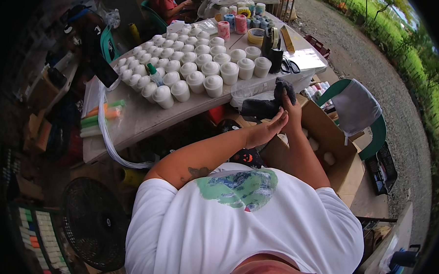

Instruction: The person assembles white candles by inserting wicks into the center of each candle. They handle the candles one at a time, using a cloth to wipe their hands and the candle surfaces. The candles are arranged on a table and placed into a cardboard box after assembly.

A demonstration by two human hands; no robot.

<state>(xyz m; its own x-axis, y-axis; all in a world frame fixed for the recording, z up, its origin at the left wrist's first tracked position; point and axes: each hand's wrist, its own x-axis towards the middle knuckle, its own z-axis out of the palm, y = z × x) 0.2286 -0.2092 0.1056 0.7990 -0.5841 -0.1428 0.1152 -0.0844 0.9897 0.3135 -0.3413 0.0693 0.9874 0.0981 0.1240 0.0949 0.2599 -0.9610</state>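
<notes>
A dark grey cloth [260, 108] is bunched beyond the near right part of the table, with one end hanging to the left. My right hand [291, 110] grips its upper end between thumb and fingers. Against that hand and the cloth rests my left hand [268, 131], its fingers stretched out and held together. Both hands are above an open cardboard box [343, 162] containing several pale pieces. Rows of white lidded cups [195, 79] cover much of the table [131, 135] to the left.
A tape dispenser [272, 48], scissors [290, 66] and coloured jars [240, 24] stand or lie toward the far right of the table. A green chair [376, 136] with a grey cloth is at the right. A black fan [93, 224] is at lower left. Another person [164, 5] sits beyond the table.
</notes>
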